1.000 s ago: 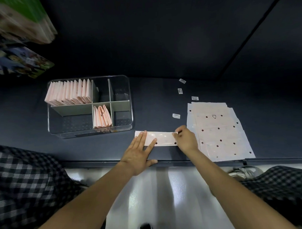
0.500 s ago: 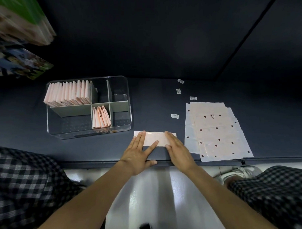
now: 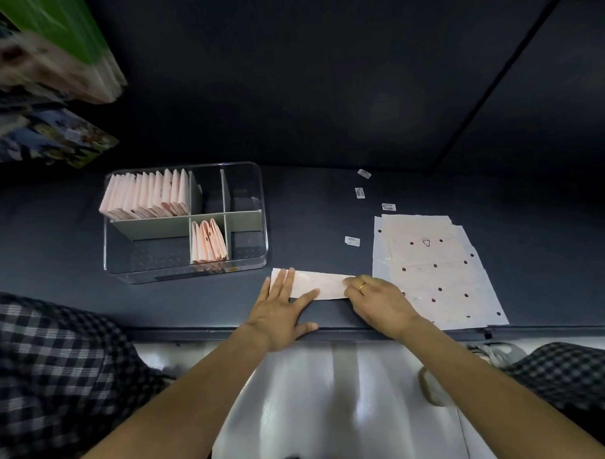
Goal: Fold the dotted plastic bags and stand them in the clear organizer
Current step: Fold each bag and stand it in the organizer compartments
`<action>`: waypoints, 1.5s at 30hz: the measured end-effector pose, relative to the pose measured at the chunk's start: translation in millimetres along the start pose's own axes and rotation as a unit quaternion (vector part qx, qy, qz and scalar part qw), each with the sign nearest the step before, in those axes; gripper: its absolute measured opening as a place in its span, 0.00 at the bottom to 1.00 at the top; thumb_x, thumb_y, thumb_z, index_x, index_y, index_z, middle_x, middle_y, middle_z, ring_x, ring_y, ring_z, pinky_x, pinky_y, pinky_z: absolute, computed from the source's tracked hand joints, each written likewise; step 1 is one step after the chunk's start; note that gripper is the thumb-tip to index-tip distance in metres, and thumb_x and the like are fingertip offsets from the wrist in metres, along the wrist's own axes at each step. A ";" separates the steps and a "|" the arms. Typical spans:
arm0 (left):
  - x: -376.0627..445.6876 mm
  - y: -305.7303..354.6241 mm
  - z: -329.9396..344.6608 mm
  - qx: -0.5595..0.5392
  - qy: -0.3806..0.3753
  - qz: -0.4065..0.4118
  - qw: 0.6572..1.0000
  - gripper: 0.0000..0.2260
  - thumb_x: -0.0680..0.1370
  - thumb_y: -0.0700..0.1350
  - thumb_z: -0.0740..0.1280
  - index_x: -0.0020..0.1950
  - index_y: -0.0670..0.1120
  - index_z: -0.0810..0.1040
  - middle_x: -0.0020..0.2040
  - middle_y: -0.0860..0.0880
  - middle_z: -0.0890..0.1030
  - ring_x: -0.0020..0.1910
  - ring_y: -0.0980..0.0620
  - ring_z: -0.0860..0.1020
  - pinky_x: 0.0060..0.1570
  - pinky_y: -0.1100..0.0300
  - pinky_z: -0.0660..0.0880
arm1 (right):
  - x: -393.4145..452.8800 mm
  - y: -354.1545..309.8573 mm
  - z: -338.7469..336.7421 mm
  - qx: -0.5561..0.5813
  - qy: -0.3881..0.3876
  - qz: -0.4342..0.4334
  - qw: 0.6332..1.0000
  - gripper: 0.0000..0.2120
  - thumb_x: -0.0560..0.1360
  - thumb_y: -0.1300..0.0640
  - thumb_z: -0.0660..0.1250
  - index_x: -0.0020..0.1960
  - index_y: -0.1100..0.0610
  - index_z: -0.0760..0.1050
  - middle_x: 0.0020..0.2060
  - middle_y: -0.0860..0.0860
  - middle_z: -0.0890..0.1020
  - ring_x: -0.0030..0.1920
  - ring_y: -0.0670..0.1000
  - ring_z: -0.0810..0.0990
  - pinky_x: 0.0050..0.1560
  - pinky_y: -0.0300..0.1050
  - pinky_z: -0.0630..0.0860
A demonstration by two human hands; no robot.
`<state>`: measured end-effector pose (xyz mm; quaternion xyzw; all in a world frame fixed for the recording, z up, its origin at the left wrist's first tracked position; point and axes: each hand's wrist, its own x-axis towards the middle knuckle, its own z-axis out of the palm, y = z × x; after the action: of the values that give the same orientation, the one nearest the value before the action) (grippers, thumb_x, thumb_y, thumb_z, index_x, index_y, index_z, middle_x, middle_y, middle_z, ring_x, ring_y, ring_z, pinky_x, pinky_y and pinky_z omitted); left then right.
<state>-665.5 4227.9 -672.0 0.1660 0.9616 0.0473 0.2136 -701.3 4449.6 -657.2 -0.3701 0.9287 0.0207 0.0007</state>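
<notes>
A pale pink bag folded into a long strip (image 3: 325,285) lies on the dark table near its front edge. My left hand (image 3: 283,307) lies flat with straight fingers pressing the strip's left end. My right hand (image 3: 377,300) rests on the strip's right end with its fingers flat on it. To the right lies a stack of flat dotted plastic bags (image 3: 436,272). The clear organizer (image 3: 184,223) stands at the left. Its back left compartment holds a row of folded bags (image 3: 145,195), and a front middle compartment holds a few more folded bags (image 3: 209,241).
Several small white labels (image 3: 352,241) lie scattered between the organizer and the bag stack. Colourful packages (image 3: 46,101) hang at the upper left. My checked-clothed knees flank the table's front edge (image 3: 332,331).
My right hand moved from pinching the strip's right end to its middle, then slid right along it to the right end. My left hand stayed on the left end.
</notes>
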 end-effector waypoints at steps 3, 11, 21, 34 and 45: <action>-4.9 2.3 -1.7 0.019 0.056 -0.015 0.998 0.28 0.77 0.65 0.54 0.76 0.61 0.53 0.78 0.42 0.40 0.76 0.43 0.39 0.73 0.42 0.38 | -1.7 -8.8 -9.9 0.031 0.087 -0.061 0.994 0.06 0.62 0.62 0.75 0.35 0.58 0.78 0.39 0.51 0.83 0.39 0.54 0.81 0.36 0.42 0.77; -20.0 17.6 12.7 -0.152 0.190 -0.090 0.966 0.10 0.77 0.47 0.64 0.55 0.56 0.80 0.57 0.51 0.71 0.57 0.47 0.67 0.47 0.58 0.56 | 8.7 -73.1 -20.3 0.186 0.136 -0.015 0.973 0.10 0.75 0.53 0.62 0.41 0.56 0.79 0.38 0.47 0.82 0.42 0.50 0.79 0.45 0.42 0.72; -5.3 9.4 12.1 -0.272 0.162 -0.183 0.931 0.12 0.76 0.59 0.65 0.56 0.59 0.81 0.51 0.53 0.73 0.56 0.50 0.67 0.47 0.60 0.56 | 11.4 -56.7 -6.1 0.471 -0.035 0.310 0.825 0.17 0.71 0.54 0.72 0.58 0.57 0.75 0.46 0.53 0.82 0.49 0.50 0.79 0.52 0.40 0.72; -5.7 14.5 5.9 -0.168 0.243 -0.070 0.953 0.15 0.77 0.51 0.67 0.60 0.45 0.76 0.60 0.46 0.74 0.59 0.44 0.71 0.58 0.52 0.67 | 46.3 -49.0 2.1 0.454 -0.083 0.499 0.734 0.17 0.73 0.54 0.70 0.28 0.54 0.69 0.31 0.51 0.75 0.37 0.52 0.73 0.39 0.39 0.66; -18.3 21.6 22.9 0.024 0.045 0.079 0.996 0.34 0.80 0.61 0.50 0.76 0.48 0.36 0.77 0.42 0.36 0.76 0.47 0.36 0.72 0.54 0.32 | 47.6 -55.6 -5.5 0.404 -0.015 0.522 0.751 0.08 0.76 0.54 0.65 0.50 0.58 0.77 0.50 0.55 0.81 0.53 0.55 0.78 0.47 0.42 0.71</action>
<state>-633.6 4242.5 -682.0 0.2445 0.9549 0.0480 0.1617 -697.5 4376.4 -654.6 0.2077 0.8989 -0.3540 0.1535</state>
